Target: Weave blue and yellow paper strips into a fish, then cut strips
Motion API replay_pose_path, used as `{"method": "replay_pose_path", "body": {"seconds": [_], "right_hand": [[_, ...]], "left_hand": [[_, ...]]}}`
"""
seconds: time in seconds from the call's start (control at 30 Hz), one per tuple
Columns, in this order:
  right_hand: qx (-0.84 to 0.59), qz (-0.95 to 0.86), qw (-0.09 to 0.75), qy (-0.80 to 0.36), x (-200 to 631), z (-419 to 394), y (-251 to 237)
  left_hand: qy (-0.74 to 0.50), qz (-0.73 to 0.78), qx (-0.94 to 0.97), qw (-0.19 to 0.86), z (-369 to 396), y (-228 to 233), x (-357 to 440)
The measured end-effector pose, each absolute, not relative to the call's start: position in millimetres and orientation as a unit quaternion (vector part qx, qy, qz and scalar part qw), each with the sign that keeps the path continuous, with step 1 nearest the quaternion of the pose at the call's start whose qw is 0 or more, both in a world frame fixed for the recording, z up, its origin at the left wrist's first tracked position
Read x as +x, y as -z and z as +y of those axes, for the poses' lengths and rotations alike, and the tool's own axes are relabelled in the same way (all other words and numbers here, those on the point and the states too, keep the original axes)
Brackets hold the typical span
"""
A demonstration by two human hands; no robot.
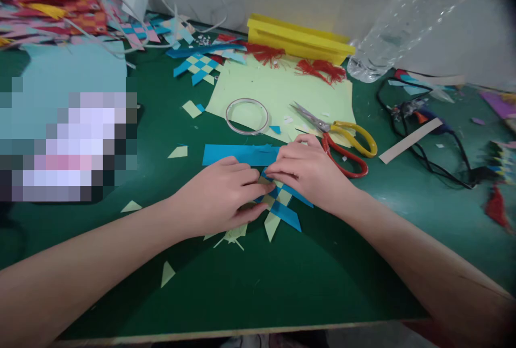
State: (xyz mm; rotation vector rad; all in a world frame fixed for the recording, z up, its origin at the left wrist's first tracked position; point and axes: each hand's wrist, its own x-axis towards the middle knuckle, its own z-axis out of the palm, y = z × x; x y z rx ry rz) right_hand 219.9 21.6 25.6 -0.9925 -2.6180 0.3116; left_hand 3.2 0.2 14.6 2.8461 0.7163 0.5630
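Note:
A small piece woven from blue and pale yellow paper strips (282, 205) lies on the green table (282, 283) near its middle. My left hand (220, 197) presses on its left part, fingers curled over the strips. My right hand (310, 168) pinches its upper edge from the right. The fingertips of both hands meet over the weave, which they partly hide. A blue paper strip (236, 154) lies flat just behind my hands.
Red and yellow scissors (342, 141) lie right of my hands on a pale yellow sheet (278, 93), beside a tape ring (247, 116). Behind are a yellow tray (298, 39), red tassels (320, 70), a clear bottle (403, 20), another woven piece (198, 67), black cables (427, 154) and scattered paper scraps.

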Motion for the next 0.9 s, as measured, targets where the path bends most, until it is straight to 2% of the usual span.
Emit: {"method": "replay_pose_path", "body": {"seconds": [0.37,0.6,0.9], "right_hand": [[-0.366,-0.899,0.152,-0.189,222.3,26.8,-28.0],[-0.368,-0.912,0.11,-0.144,217.7,24.4,-34.2],[-0.365,-0.913,0.111,-0.142,217.8,23.6,-32.9]], "left_hand": [[-0.182,0.243,0.949,0.087,0.7,-13.8,3.1],[-0.189,0.241,0.948,0.09,1.6,-12.5,2.6],[-0.189,0.241,0.948,0.09,2.0,-12.1,3.8]]}}
